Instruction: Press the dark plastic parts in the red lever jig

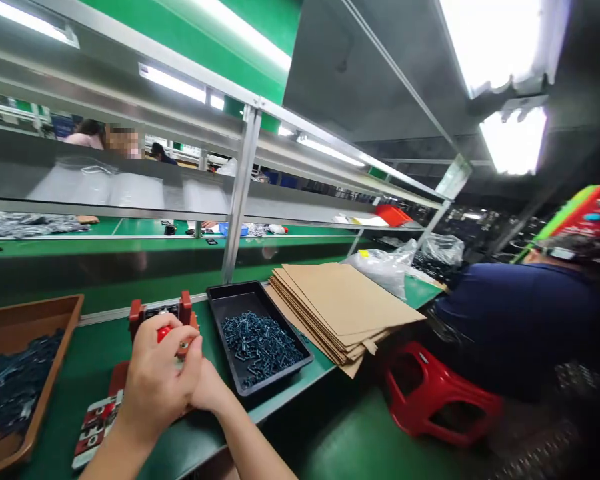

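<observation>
Pressed together over the red jig (184, 308) at the desk's (95, 360) near edge, left hand (153, 387) curled about its red knob (163, 333), right hand (207, 388) tucked against it (hold hidden); likely rigid, heavy, best gripped by the knob.

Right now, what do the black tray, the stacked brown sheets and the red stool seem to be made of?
Tray: probably moulded plastic, black and semi-matte, with a thin raised rim and a soft sheen.
Sheets: cardboard or kraft board, matte, with a plain tan face and layered edges in the stack.
Stool: likely moulded plastic, glossy red, with bright highlights and rounded cut-outs.
</observation>
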A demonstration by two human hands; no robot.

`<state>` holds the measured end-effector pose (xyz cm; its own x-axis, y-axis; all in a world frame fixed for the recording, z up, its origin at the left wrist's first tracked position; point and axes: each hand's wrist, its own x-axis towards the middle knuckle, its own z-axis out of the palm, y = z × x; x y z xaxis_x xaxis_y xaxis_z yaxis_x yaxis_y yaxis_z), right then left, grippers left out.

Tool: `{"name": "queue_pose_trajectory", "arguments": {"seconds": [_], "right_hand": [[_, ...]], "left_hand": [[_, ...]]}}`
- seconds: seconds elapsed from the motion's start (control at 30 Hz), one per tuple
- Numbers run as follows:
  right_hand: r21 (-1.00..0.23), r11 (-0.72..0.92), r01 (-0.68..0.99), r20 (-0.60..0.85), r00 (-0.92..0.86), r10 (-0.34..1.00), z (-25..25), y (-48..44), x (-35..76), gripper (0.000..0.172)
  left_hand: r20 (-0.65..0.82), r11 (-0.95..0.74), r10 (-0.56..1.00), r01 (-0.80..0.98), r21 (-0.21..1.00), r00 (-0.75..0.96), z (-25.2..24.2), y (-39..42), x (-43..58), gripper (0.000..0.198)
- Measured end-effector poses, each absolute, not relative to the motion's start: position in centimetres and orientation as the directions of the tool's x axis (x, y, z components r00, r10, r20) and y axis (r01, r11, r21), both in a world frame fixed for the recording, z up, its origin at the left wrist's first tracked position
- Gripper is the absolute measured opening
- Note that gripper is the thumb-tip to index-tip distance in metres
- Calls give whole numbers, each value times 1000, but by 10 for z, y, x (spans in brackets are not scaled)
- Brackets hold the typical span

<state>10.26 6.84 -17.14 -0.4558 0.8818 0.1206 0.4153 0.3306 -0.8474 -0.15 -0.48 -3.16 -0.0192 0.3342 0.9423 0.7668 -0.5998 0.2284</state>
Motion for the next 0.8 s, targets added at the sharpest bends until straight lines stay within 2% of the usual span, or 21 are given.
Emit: {"name": "queue_pose_trajectory", "arguments": {"seconds": [0.17,0.23,0.37,0.4,0.47,0.57,0.67,0.73,0.8], "right_hand": [[-848,364,386,177,-441,880,-184,71,100,27],[-856,376,354,203,-439,875,-185,69,98,29],[-869,417,267,274,-442,854,-183,67,98,32],[-874,410,261,267,-447,854,-182,67,98,31],[-886,384,260,234,-465,854,-182,67,99,30],[-901,376,217,236,-482,844,-184,64,100,33],[-902,404,153,302,-447,842,-186,57,99,37],[-891,432,140,338,-433,836,-186,54,95,39],[-881,451,144,354,-430,830,-185,52,91,43]], "left_hand": [[951,-581,308,797,168,24,-27,20,-10,20],[929,-552,370,798,243,-27,-12,39,-13,18],[766,-456,630,736,501,-131,20,71,-24,31],[734,-441,668,729,523,-123,25,73,-27,37],[731,-434,676,752,496,-91,23,67,-33,50],[814,-450,578,810,375,-56,-10,38,-43,67],[875,-408,467,848,339,-125,-76,8,-62,65],[823,-290,529,868,404,-206,-122,-3,-78,58],[660,-161,712,860,485,-239,-157,-6,-92,46]]}}
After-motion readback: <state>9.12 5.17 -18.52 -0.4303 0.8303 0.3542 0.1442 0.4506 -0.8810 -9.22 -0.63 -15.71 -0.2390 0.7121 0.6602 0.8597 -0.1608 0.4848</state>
